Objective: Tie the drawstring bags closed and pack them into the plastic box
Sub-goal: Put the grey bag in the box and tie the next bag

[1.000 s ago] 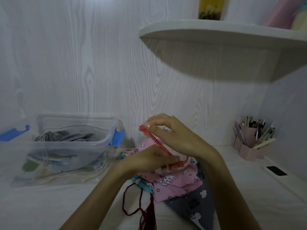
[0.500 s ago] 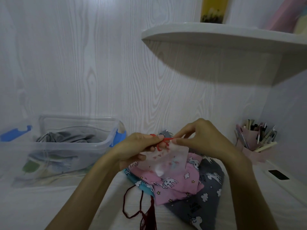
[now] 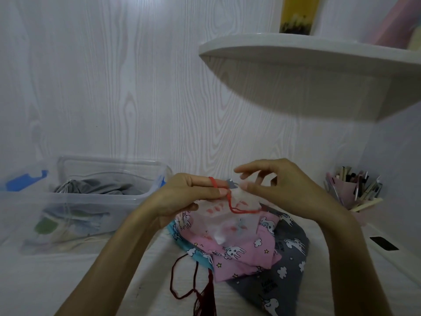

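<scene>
Mid-tie on a sheer white bag point(image 3: 230, 218), held up over the pile, right of the box point(image 3: 109, 197). Red cord point(image 3: 230, 201) looped round the left index finger, then running down across the bag's mouth. Left hand point(image 3: 189, 197) pinching the cord between thumb and fingers. Right hand point(image 3: 273, 181) pinching the bag's top edge with thumb and a finger, other fingers spread loose above — grip on the cord itself not clear. Knot not yet closed, judging by the slack loop.

Done so far: box holds several bags already — grey one on top, more below, cream cords showing through the wall. Lid point(image 3: 22, 183) off, lying left of the box.

Left: finish this knot, pack it. Then the pile on the desk — pink unicorn bag point(image 3: 239, 252), grey one point(image 3: 287, 277) under it, teal edge point(image 3: 196, 252) beneath, plus a dark red cord with tassel point(image 3: 205, 295) in front. Roughly halfway, at a guess.
</scene>
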### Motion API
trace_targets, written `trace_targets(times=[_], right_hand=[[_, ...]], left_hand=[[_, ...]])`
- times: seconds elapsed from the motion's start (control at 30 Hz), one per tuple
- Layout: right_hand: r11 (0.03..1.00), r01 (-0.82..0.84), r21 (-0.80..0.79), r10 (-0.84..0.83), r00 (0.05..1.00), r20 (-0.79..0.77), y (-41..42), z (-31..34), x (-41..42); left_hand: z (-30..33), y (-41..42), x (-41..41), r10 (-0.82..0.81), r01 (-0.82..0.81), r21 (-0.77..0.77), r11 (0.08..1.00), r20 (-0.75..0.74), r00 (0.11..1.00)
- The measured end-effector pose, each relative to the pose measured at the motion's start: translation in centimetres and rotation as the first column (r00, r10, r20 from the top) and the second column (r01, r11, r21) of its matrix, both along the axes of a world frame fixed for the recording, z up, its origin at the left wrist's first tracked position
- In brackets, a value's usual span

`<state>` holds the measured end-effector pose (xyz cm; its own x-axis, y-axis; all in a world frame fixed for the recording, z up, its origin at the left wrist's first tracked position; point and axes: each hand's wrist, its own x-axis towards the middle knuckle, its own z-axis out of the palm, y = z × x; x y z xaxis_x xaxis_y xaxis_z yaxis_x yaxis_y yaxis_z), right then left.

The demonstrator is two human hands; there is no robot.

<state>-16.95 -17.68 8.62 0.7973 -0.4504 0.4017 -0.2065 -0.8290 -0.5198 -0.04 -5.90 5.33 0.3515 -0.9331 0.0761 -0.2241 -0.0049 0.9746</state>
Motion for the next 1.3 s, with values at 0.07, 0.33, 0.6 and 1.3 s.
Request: trace_targets(times=[0.07, 0.33, 0.6, 1.3], right_hand=[[0.999, -0.032, -0.023, 0.03, 0.996, -0.088, -0.1, -0.7, 0.9], [0.986, -0.112, 0.124, 0.116, 0.993, -0.019, -0.5, -1.7, 2.0], [0.916, -0.09, 0.39, 0.088, 0.996, 0.023, -0.7, -2.5, 3.2], [0.595, -0.237, 0.768, 0.037, 0.963, 0.268, -2.2, -4.3, 4.3]], left_hand=[[0.2, 0.1, -0.2, 0.011, -0.011, -0.016, 1.0, 0.034, 0.999], [0.3, 0.1, 0.1, 0.198, -0.167, -0.216, 0.962, 0.129, 0.972], [-1.5, -0.9, 0.0, 0.412, -0.245, -0.462, 0.852, 0.304, 0.859], [-1.6, -1.7, 0.4, 0.213, -0.119, -0.418, 0.9, 0.185, 0.959]])
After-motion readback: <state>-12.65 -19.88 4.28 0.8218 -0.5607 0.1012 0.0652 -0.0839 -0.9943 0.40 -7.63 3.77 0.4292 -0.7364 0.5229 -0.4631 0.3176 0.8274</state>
